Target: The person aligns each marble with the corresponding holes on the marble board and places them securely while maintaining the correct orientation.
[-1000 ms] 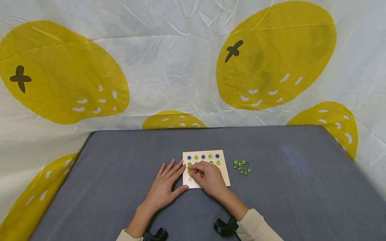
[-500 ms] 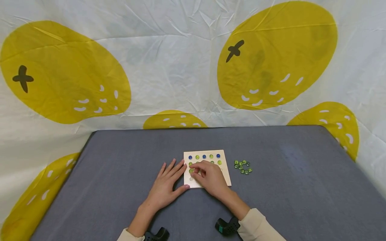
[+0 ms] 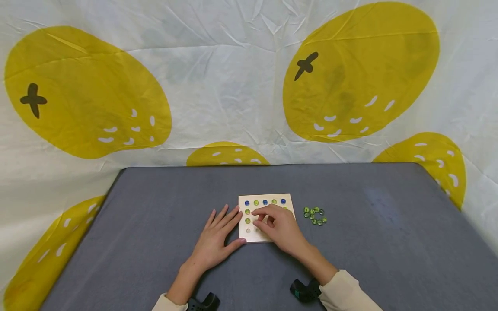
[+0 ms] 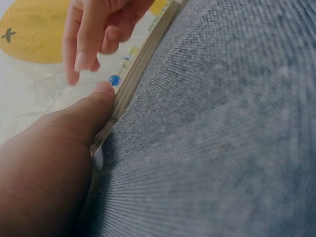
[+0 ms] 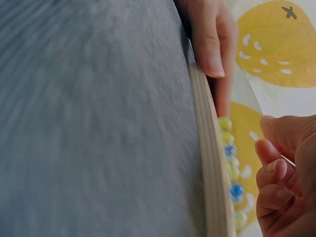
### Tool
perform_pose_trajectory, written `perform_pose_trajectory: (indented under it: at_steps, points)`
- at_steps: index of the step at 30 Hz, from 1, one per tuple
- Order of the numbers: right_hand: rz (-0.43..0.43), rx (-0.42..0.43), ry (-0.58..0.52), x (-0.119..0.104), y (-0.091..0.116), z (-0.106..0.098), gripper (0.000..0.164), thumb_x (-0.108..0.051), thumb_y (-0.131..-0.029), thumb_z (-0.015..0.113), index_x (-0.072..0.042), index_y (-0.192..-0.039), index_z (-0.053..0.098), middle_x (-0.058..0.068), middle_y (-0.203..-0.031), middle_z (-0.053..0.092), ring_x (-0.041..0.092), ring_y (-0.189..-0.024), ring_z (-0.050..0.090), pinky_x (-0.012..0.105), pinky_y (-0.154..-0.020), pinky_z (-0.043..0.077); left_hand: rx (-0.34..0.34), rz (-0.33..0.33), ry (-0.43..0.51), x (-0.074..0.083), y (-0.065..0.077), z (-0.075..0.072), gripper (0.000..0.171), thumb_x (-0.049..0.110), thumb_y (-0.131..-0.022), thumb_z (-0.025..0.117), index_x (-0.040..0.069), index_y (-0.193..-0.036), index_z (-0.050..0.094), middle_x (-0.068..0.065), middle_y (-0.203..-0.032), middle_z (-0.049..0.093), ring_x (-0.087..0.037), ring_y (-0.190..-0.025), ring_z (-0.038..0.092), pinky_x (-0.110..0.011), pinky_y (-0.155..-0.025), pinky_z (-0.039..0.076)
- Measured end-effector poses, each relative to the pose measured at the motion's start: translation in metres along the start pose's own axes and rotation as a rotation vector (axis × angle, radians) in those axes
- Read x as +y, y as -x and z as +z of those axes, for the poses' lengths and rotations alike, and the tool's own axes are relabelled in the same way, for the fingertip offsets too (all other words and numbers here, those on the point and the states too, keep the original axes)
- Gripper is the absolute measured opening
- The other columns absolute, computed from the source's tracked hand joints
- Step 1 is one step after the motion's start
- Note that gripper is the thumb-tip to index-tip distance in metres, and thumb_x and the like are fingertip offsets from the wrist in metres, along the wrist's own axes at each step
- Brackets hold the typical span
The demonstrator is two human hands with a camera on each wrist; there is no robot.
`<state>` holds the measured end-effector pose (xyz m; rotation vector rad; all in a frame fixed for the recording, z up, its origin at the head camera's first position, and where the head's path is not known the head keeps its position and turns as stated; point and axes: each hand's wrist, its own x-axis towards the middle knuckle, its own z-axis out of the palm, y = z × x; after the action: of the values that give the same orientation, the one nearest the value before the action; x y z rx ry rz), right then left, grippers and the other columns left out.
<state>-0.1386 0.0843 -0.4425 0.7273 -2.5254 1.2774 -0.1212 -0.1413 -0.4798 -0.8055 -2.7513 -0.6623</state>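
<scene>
Beyond the grey-covered table (image 3: 389, 259), a creased white cloth (image 3: 225, 95) hung at twelve o'clock, its large yellow shapes (image 3: 362, 86) at ten and two.

Relative to the wooden board (image 3: 254, 238), the right hand (image 3: 285, 228) has shifted rightward, away from the left column. The green marbles (image 3: 247, 220) in that column's second and third rows, earlier close beside its fingertips (image 3: 255, 212), now sit clear of them. The hand and wrist now hide the board's near right corner, in plain view before
</scene>
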Motion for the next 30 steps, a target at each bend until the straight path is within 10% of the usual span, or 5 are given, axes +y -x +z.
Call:
perform_pose_trajectory:
  at_steps: [30]
  points:
    - [0.039,0.104,0.124,0.029,0.04,-0.092,0.02,-0.015,-0.083,0.077,-0.015,-0.103,0.074,-0.015,-0.081,0.059,0.006,-0.056,0.047,0.021,-0.048,0.041,-0.007,-0.013,0.005,0.004,0.0,-0.002,0.071,0.055,-0.09,0.057,0.017,-0.148,0.039,0.002,-0.154,0.031,-0.028,-0.142,0.023,-0.053,-0.114,0.012]
